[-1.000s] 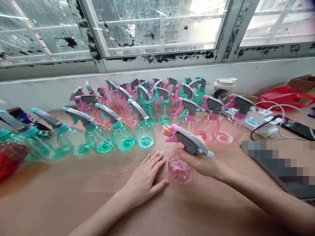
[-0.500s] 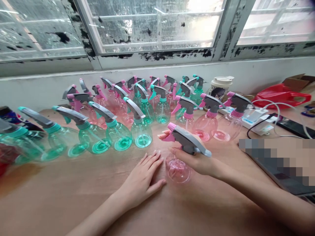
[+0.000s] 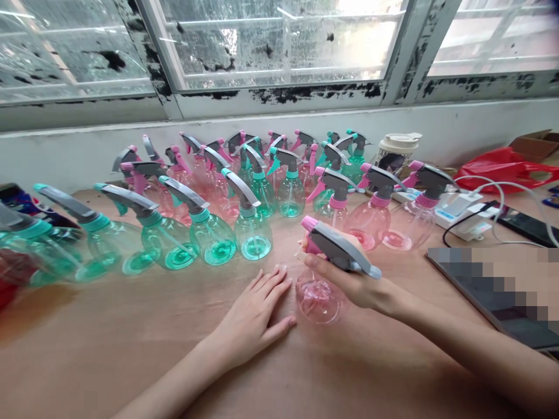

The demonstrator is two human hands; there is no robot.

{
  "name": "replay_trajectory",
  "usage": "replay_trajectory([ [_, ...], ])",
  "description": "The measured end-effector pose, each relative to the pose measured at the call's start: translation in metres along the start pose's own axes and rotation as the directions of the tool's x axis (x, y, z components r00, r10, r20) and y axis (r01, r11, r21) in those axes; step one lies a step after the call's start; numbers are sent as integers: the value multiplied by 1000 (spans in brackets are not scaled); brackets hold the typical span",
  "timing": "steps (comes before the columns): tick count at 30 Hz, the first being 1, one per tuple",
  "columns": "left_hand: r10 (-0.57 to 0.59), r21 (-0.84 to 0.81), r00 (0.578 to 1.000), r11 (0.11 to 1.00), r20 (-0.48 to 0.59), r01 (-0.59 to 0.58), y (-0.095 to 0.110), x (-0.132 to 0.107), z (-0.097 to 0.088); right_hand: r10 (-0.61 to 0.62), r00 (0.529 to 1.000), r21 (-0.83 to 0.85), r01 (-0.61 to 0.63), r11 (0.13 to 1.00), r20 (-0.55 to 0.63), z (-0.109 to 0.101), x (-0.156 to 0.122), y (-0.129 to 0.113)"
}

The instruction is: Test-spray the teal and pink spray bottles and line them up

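Your right hand (image 3: 360,287) holds the pink spray bottle (image 3: 318,298), fingers curled around its trigger (image 3: 311,246); its spray head (image 3: 335,245) is already on. Just beside, your left hand (image 3: 261,305) lies flat, fingers loosely spread. Green bottles (image 3: 168,240) beyond also wear heads.

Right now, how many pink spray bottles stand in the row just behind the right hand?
3: left bottle, partly hidden by the right hand; middle bottle; right bottle beside the power strip.
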State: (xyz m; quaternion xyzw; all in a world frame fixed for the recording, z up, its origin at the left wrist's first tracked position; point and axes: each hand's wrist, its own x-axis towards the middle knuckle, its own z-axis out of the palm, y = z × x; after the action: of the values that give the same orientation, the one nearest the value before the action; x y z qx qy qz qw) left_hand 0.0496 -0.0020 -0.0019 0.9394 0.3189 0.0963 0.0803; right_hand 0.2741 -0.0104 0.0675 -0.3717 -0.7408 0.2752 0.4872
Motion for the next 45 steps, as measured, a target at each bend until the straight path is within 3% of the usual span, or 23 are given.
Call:
replay_trajectory([
  [4, -1, -14, 1000, 1000, 4, 2, 0, 0, -1, -36, 999, -4, 35, 999, -4, -1, -2, -1],
  [8, 5, -1, 1000, 1000, 4, -5, 0, 0, 1, 36, 999, 24, -36, 999, 9, 2, -3, 2],
  [13, 5, 1, 1000, 1000, -6, -5, -1, -1, 1, -7, 999, 43, 9, 999, -45, 6, -5, 6],
  [19, 3, 11, 1000, 1000, 5, -3, 0, 0, 0, 18, 996, -2, -18, 1000, -86, 6, -8, 9],
  [41, 17, 15, 1000, 1000, 6, -17, -1, 0, 1, 94, 993, 273, -109, 956, 69, 0, -1, 2],
  [45, 12, 15, 1000, 1000, 20, -12, -1, 0, 1, 127, 985, 249, -153, 956, 116, -1, -3, 3],
])
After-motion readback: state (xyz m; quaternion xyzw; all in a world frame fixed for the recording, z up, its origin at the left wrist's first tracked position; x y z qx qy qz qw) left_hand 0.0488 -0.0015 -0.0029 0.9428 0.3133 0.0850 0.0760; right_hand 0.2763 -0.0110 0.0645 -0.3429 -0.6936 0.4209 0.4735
